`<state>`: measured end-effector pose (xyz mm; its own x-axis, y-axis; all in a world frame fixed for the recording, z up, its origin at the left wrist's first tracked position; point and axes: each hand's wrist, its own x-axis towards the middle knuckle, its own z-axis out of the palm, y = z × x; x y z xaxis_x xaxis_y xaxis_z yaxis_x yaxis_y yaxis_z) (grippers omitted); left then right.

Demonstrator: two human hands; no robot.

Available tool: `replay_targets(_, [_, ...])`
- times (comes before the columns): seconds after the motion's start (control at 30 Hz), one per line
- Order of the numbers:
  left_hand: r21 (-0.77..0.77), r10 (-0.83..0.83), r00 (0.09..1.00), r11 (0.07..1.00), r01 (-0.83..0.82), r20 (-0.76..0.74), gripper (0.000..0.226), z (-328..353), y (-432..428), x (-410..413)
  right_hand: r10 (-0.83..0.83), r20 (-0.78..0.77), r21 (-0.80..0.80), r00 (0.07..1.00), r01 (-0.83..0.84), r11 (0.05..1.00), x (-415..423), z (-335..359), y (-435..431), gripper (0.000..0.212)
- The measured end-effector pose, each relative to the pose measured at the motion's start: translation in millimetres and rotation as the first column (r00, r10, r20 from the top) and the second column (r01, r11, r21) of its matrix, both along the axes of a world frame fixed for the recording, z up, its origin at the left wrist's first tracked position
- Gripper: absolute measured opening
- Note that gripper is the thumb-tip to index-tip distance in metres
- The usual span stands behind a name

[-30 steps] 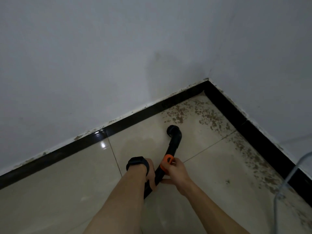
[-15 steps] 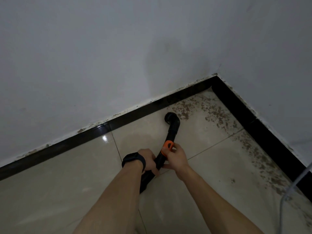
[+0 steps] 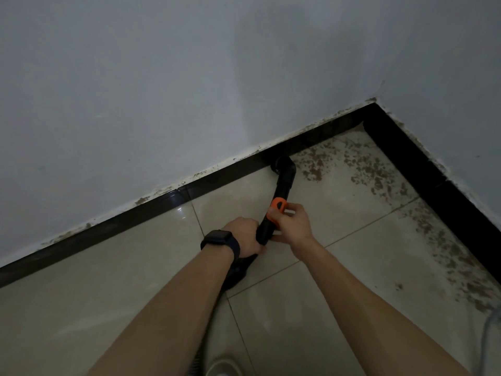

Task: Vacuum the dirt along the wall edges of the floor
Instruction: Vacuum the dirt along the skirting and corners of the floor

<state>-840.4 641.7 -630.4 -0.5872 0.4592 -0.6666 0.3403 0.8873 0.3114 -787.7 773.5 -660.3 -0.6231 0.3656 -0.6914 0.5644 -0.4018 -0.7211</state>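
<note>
A black vacuum tube (image 3: 282, 185) with an orange band (image 3: 279, 206) lies slanted over the beige tiled floor (image 3: 108, 280). Its round nozzle (image 3: 280, 162) sits against the black skirting (image 3: 151, 207) at the foot of the white wall. My left hand (image 3: 245, 238), with a dark watch on the wrist, grips the tube's lower part. My right hand (image 3: 292, 223) holds the tube just above, thumb on the orange band. Brown dirt (image 3: 314, 165) lies right of the nozzle and spreads along the right skirting (image 3: 444, 237).
Two white walls meet in a corner (image 3: 375, 103) at the upper right. The black hose (image 3: 208, 318) runs down under my left forearm. A light shoe tip (image 3: 223, 369) shows at the bottom edge, and a pale cord (image 3: 489, 337) at the right edge.
The nozzle has moved forward from the open tile to the skirting by the wall. Both hands went forward with the tube, and the view has come closer.
</note>
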Motion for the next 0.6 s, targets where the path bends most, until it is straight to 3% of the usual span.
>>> replay_targets(0.17, [0.185, 0.065, 0.998, 0.981, -0.060, -0.021, 0.046, -4.5, -28.9, 25.1, 0.068, -0.009, -0.091, 0.998, -0.069, 0.993, -4.5, -1.0, 0.4, 0.070])
replay_targets(0.3, [0.341, 0.238, 0.967, 0.919, -0.196, -0.087, 0.050, -22.8, -35.6, 60.0, 0.068, -0.027, -0.040, 0.997, -0.069, 0.997, -3.3, 1.4, -4.4, 0.048])
replay_targets(0.6, [0.254, 0.061, 0.964, 0.967, 0.006, -0.258, 0.059, -37.1, -54.5, 84.5, -0.068, -0.015, 0.012, 0.998, 0.069, 0.998, 45.6, -7.0, -28.5, 0.065])
